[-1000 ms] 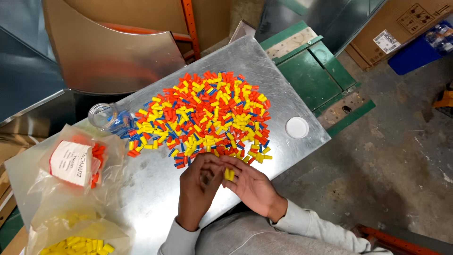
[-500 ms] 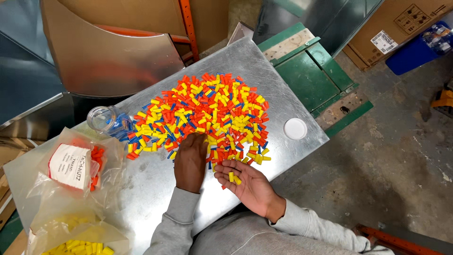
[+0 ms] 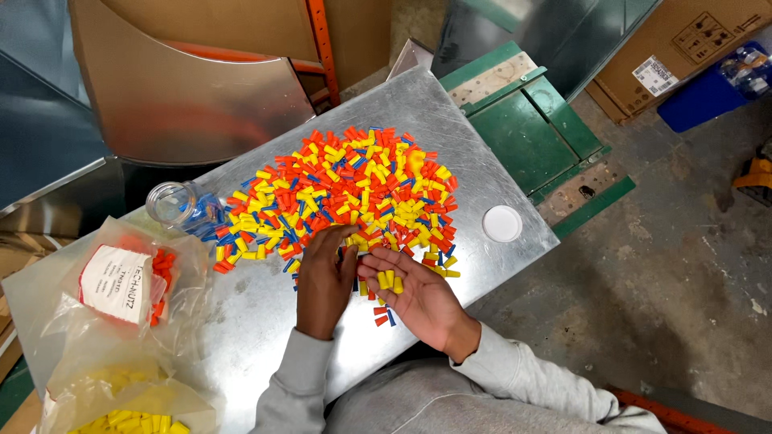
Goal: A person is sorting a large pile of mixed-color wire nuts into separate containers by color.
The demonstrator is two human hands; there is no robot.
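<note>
A wide pile of small red, orange, yellow and blue plastic caps [image 3: 346, 193] covers the middle of a grey metal table [image 3: 257, 313]. My left hand [image 3: 326, 277] lies palm down at the pile's near edge, fingertips among the caps. My right hand [image 3: 414, 293] is held palm up beside it, cupping a few yellow caps [image 3: 388, 280]. A few loose caps lie on the table under the right hand.
A clear jar [image 3: 181, 205] with blue caps lies on its side at the pile's left. A plastic bag of orange caps [image 3: 121, 281] and a bag of yellow caps [image 3: 129, 414] sit at near left. A white lid [image 3: 503, 223] lies at right. Green metal frame [image 3: 531, 128] beyond.
My left hand moved from the open palm out to the pile's edge and now lies close beside the right hand. The right palm stays turned up with yellow caps in it.
</note>
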